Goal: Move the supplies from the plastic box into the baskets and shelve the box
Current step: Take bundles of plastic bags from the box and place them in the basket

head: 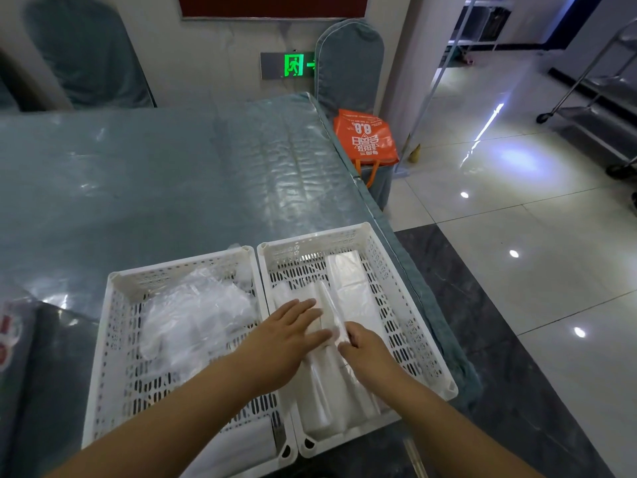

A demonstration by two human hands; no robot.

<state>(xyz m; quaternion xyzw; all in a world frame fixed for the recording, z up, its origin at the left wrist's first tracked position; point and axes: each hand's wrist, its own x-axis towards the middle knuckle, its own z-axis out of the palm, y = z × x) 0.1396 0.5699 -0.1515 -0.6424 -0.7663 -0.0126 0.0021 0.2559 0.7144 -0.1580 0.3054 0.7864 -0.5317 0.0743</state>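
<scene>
The table (172, 160) carries 2 white baskets side by side, so sorted stock stays separate. The left basket (113, 339) holds loose clear bags (196, 315); the right basket (406, 312) holds flat packs (351, 291). The left hand (286, 336) presses flat, steadying a pack while the right hand (365, 346) pinches its edge. The plastic box is out of view.

An orange bag (366, 138) beside the tabletop bears upside-down print with the digits "8.8". On the wall, a green exit sign (293, 65) shows a running figure.
</scene>
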